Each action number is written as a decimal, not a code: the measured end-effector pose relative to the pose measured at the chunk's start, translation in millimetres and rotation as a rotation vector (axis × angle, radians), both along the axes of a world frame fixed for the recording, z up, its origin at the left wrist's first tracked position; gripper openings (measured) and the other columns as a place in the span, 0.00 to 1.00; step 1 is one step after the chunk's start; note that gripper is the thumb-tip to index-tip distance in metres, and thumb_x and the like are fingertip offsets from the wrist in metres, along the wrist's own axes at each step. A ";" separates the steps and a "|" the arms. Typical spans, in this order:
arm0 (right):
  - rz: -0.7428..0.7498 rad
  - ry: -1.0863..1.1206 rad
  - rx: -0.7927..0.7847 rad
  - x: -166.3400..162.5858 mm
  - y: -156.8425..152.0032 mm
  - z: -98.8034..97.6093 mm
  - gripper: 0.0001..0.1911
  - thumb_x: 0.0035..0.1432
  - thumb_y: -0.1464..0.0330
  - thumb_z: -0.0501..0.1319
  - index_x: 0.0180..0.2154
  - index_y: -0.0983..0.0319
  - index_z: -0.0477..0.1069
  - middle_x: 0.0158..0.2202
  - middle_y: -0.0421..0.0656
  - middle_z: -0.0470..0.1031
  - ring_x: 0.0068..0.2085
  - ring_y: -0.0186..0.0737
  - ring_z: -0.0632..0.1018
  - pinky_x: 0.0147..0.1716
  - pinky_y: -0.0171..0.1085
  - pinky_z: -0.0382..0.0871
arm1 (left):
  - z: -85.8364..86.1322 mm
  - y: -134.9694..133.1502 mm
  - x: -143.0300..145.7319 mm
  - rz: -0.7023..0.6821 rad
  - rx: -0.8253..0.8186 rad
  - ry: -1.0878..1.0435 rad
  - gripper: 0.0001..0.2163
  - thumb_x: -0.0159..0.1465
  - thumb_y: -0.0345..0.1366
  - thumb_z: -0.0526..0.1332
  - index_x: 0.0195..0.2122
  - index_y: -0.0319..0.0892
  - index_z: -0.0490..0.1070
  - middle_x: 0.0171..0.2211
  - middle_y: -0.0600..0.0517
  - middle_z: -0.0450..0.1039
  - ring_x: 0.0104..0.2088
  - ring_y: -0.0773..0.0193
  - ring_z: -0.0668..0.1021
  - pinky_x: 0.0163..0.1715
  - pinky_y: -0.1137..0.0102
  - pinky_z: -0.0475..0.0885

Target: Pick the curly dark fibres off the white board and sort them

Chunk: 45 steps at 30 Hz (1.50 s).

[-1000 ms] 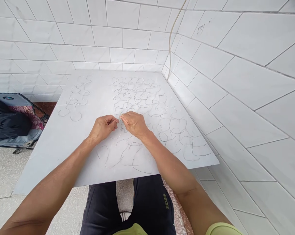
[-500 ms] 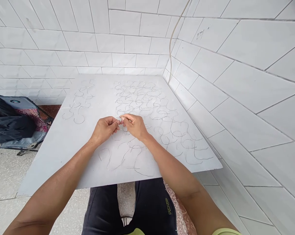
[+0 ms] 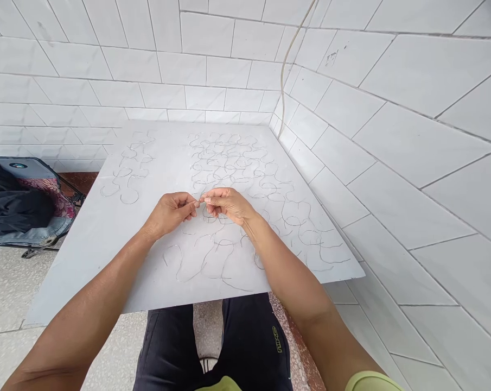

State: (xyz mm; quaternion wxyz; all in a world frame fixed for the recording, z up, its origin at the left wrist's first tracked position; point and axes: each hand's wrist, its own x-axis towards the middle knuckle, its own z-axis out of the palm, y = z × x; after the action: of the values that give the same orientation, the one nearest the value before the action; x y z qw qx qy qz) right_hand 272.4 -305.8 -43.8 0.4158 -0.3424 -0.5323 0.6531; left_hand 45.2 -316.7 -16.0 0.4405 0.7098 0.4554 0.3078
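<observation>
A flat light-grey board (image 3: 78,244) lies in front of me, with many thin curved wires (image 3: 224,278) spread over it. My left hand (image 3: 172,213) hovers over its middle, thumb and index finger pressed together on a thin piece of wire. Tip to tip with it, my right hand (image 3: 231,205) pinches the same spot, its other fingers curled below. Most of the held wire is hidden by the fingers or too fine to follow. More wires lie under and beyond my hands, some overlapping.
A smaller group of wires (image 3: 129,203) lies at the board's left. Beyond the left edge stands a folding chair (image 3: 52,190) with dark cloth on it. White tiled walls (image 3: 206,32) border the back and right, and a cable (image 3: 285,60) hangs in the corner.
My right hand has rolled over, its fingers now reaching flatter towards the left, and its wrist has shifted slightly right. My left hand keeps its pinch. The view has shifted slightly.
</observation>
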 end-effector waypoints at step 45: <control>-0.264 -0.221 0.210 21.5 3.1 16.7 0.07 0.59 0.67 0.64 0.36 0.60 0.81 0.20 0.35 0.60 0.23 0.33 0.61 0.22 0.34 0.57 | 14.4 11.9 -14.9 -0.185 -0.141 0.016 0.13 0.63 0.49 0.70 0.35 0.44 0.81 0.32 0.48 0.81 0.31 0.61 0.79 0.36 0.64 0.76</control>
State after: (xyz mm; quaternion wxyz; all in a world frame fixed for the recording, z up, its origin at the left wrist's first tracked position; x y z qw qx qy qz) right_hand 293.9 -302.7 -27.1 0.4704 -0.4336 -0.5901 0.4924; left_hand 30.3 -304.8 -1.6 0.5123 0.7186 0.4117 0.2274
